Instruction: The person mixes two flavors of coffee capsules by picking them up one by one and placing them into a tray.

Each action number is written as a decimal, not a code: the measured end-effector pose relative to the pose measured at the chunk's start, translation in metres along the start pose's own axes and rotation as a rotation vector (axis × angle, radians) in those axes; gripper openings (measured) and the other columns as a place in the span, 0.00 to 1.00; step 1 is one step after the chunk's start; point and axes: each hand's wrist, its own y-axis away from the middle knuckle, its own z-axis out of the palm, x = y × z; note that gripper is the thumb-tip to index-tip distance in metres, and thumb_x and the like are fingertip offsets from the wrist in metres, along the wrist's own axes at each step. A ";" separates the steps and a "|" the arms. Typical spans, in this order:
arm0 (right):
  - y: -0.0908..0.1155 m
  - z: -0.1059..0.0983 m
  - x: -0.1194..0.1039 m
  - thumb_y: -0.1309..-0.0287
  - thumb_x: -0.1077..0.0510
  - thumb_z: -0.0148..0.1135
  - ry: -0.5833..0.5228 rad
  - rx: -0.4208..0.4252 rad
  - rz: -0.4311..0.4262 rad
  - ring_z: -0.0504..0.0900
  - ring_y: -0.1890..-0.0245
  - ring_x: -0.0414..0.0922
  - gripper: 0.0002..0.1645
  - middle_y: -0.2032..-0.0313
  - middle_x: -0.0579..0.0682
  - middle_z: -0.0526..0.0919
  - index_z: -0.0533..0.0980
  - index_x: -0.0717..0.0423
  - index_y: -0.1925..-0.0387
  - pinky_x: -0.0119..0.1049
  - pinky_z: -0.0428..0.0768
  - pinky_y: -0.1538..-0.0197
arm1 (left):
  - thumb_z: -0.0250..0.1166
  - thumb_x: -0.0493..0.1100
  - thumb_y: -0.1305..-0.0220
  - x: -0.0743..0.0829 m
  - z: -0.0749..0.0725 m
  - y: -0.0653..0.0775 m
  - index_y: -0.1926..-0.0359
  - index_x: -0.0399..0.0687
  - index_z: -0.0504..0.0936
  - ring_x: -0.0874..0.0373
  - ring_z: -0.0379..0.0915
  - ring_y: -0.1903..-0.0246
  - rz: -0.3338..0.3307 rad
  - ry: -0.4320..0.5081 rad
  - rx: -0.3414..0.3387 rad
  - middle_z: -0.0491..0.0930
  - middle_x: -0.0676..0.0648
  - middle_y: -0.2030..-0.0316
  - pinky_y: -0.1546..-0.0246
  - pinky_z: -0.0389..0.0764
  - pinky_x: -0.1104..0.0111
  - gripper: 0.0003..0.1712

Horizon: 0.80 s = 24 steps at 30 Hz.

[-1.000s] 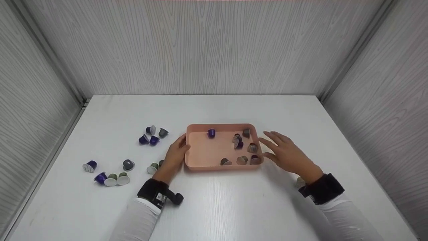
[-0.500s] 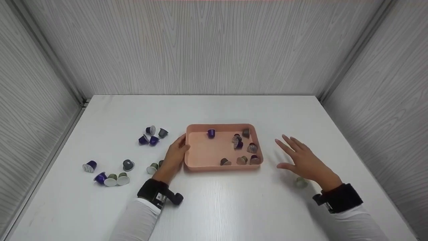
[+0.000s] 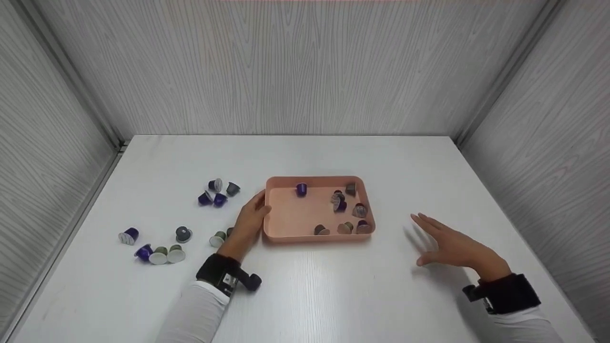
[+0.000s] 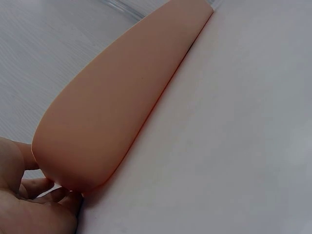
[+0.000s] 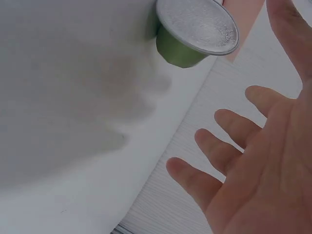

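Observation:
A shallow pink tray lies on the table with several purple, grey and green coffee capsules inside, mostly toward its right side. At its left end my left hand grips the wall, thumb over the rim and fingers outside; the left wrist view shows the fingers against the tray's outer corner. My right hand is held above the table to the right of the tray, fingers extended and holding nothing. Close to it, the right wrist view shows a green coffee capsule with a silver lid; the hand hides it in the head view.
Left of the tray, several capsules form a back group, including a purple capsule. Nearer the front left lie several more, including a grey capsule. A green capsule sits beside my left wrist. Wood-grain panels wall the table.
My right hand has moved right and toward the front, away from the tray's right end, and now covers the green capsule in the head view. My left hand and the tray have stayed put.

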 end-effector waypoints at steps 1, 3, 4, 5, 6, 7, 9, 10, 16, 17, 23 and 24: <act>0.002 0.000 0.001 0.54 0.32 0.71 0.000 -0.017 0.009 0.53 0.29 0.63 0.66 0.25 0.61 0.50 0.48 0.49 0.23 0.63 0.62 0.35 | 0.52 0.33 0.29 0.000 0.000 0.000 0.25 0.41 0.56 0.51 0.49 0.28 -0.002 -0.004 0.001 0.55 0.42 0.27 0.29 0.54 0.64 0.33; 0.005 0.000 0.003 0.54 0.32 0.71 0.004 -0.042 0.017 0.54 0.29 0.64 0.66 0.26 0.62 0.51 0.49 0.52 0.23 0.63 0.61 0.35 | 0.52 0.33 0.29 0.000 0.000 0.000 0.25 0.41 0.56 0.50 0.50 0.28 -0.003 -0.011 0.002 0.56 0.42 0.27 0.29 0.55 0.64 0.33; 0.006 0.000 0.003 0.54 0.32 0.71 0.006 -0.054 0.031 0.54 0.29 0.63 0.65 0.26 0.61 0.52 0.49 0.53 0.23 0.62 0.61 0.34 | 0.51 0.33 0.29 -0.001 0.000 0.000 0.25 0.40 0.55 0.50 0.50 0.28 -0.001 -0.008 -0.001 0.55 0.41 0.27 0.29 0.55 0.63 0.33; 0.008 0.000 0.004 0.54 0.32 0.71 0.007 -0.063 0.042 0.55 0.29 0.63 0.65 0.26 0.61 0.53 0.50 0.53 0.23 0.62 0.61 0.34 | 0.51 0.33 0.29 -0.001 0.000 0.000 0.25 0.40 0.55 0.50 0.50 0.28 -0.001 -0.008 -0.001 0.55 0.41 0.27 0.29 0.55 0.63 0.34; 0.009 -0.001 0.004 0.54 0.33 0.72 0.002 -0.071 0.055 0.55 0.29 0.63 0.65 0.27 0.61 0.54 0.51 0.54 0.24 0.62 0.61 0.34 | 0.51 0.33 0.29 -0.001 0.000 0.000 0.25 0.40 0.55 0.50 0.50 0.28 -0.001 -0.005 -0.002 0.55 0.41 0.27 0.30 0.56 0.64 0.34; 0.010 -0.001 0.004 0.54 0.33 0.72 -0.002 -0.079 0.066 0.56 0.30 0.63 0.64 0.27 0.61 0.55 0.52 0.54 0.24 0.62 0.61 0.34 | 0.52 0.32 0.29 -0.001 0.000 0.000 0.25 0.40 0.55 0.50 0.50 0.28 0.001 -0.004 -0.002 0.56 0.41 0.27 0.30 0.56 0.64 0.34; 0.011 -0.002 0.005 0.54 0.35 0.72 -0.014 -0.089 0.089 0.57 0.30 0.63 0.61 0.28 0.61 0.58 0.55 0.55 0.25 0.62 0.61 0.33 | 0.51 0.32 0.29 -0.001 0.000 -0.001 0.25 0.39 0.55 0.50 0.50 0.28 0.007 -0.001 -0.002 0.56 0.41 0.27 0.30 0.56 0.64 0.34; 0.011 -0.002 0.005 0.53 0.36 0.73 -0.013 -0.095 0.100 0.58 0.30 0.63 0.60 0.29 0.61 0.60 0.57 0.56 0.26 0.62 0.61 0.33 | 0.52 0.32 0.29 -0.001 0.000 -0.001 0.25 0.40 0.55 0.50 0.51 0.28 0.006 0.001 0.000 0.56 0.41 0.27 0.30 0.56 0.64 0.34; 0.010 -0.002 0.007 0.47 0.46 0.72 0.040 -0.106 0.073 0.70 0.39 0.61 0.43 0.38 0.61 0.73 0.69 0.60 0.34 0.59 0.69 0.38 | 0.51 0.32 0.29 -0.001 0.000 -0.003 0.25 0.40 0.55 0.51 0.49 0.28 -0.001 0.005 -0.004 0.55 0.42 0.27 0.29 0.56 0.64 0.33; 0.009 -0.002 0.007 0.46 0.48 0.71 0.045 -0.099 0.066 0.72 0.40 0.60 0.39 0.40 0.60 0.75 0.71 0.60 0.36 0.59 0.70 0.39 | 0.51 0.32 0.29 -0.001 0.000 -0.003 0.25 0.40 0.55 0.51 0.50 0.28 -0.001 0.005 -0.002 0.55 0.42 0.27 0.30 0.56 0.64 0.33; 0.009 -0.002 0.008 0.41 0.56 0.67 0.076 -0.048 0.041 0.76 0.45 0.59 0.24 0.47 0.55 0.81 0.78 0.59 0.44 0.57 0.74 0.43 | 0.52 0.32 0.30 -0.002 0.000 -0.003 0.26 0.40 0.56 0.51 0.51 0.28 0.006 0.011 0.005 0.56 0.41 0.27 0.30 0.56 0.64 0.33; 0.009 -0.002 0.007 0.41 0.57 0.67 0.081 -0.045 0.038 0.77 0.45 0.59 0.23 0.48 0.55 0.82 0.78 0.59 0.44 0.57 0.75 0.44 | 0.52 0.32 0.30 -0.002 0.000 -0.002 0.25 0.40 0.56 0.50 0.50 0.28 0.006 0.011 0.003 0.56 0.41 0.27 0.30 0.56 0.64 0.33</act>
